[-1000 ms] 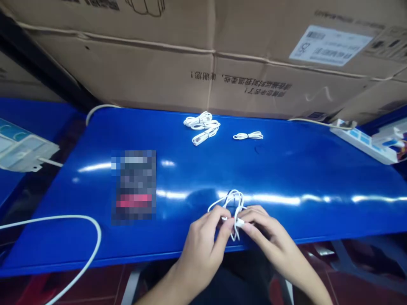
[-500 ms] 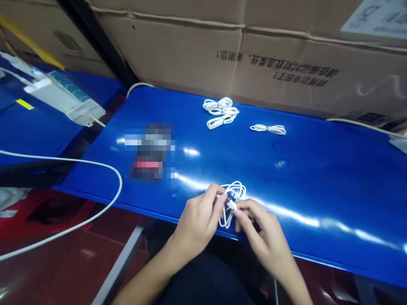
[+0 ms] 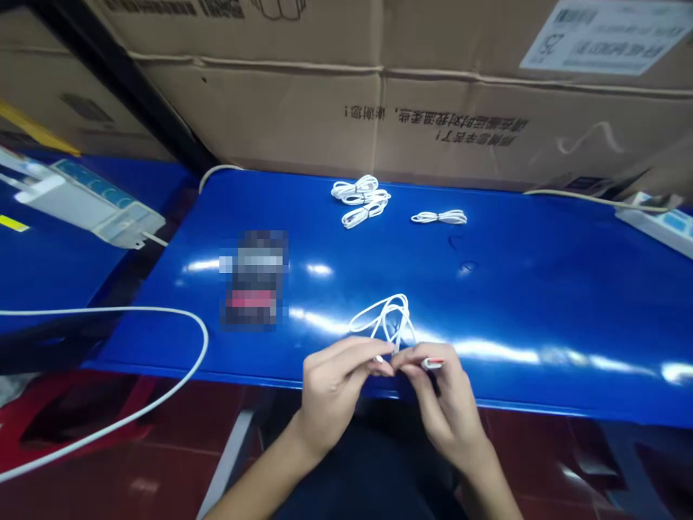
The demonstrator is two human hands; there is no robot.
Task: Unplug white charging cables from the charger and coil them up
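My left hand (image 3: 336,390) and my right hand (image 3: 444,404) meet at the front edge of the blue table, and the fingertips of both pinch a white cable (image 3: 387,318). Its loops stand up above my fingers. A small white plug with a red band (image 3: 432,363) sticks out past the fingers of my right hand. Part of the cable is hidden behind my fingers. Farther back lie a bundle of coiled white cables (image 3: 360,202) and a smaller coiled white cable (image 3: 439,217), both out of reach of my fingers.
A pixelated, unreadable flat item (image 3: 253,280) lies on the blue table (image 3: 514,289) left of my hands. A thick white cord (image 3: 178,318) curves over the left edge. White power strips (image 3: 81,198) (image 3: 660,224) sit at both sides, and a large cardboard box (image 3: 379,94) stands behind.
The view has swung slightly. My hands have parted a little, the cable loops stand higher, and the red-banded plug now shows beyond my right fingers.
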